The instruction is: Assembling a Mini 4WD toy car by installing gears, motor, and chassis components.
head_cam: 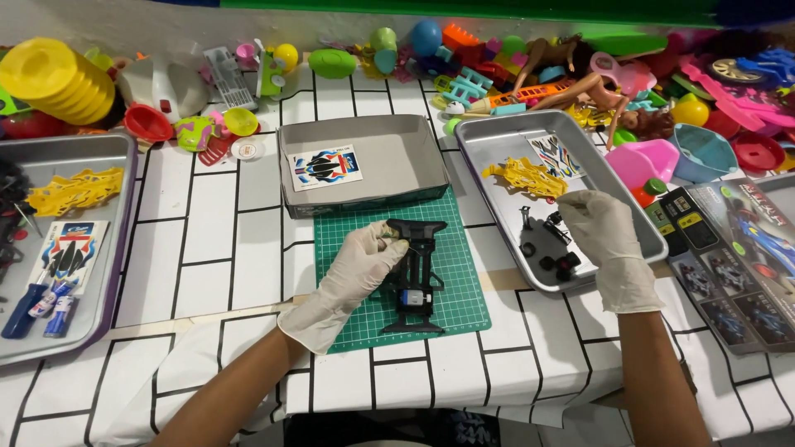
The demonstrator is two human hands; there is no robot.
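On the green cutting mat (464,310), the black toy car chassis (414,277) lies with its long axis running away from the person, the left hand (358,266) pinching its left edge, while the right hand (603,228), fingers curled narrow, reaches over small black parts (556,248) in the right metal tray (489,136).

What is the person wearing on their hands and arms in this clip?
Both hands, left and right, wear thin, off-white disposable gloves, slightly wrinkled, ending in loose cuffs just past the wrists. The forearms are bare: no sleeves, watch or jewellery visible. The gloves carry no markings.
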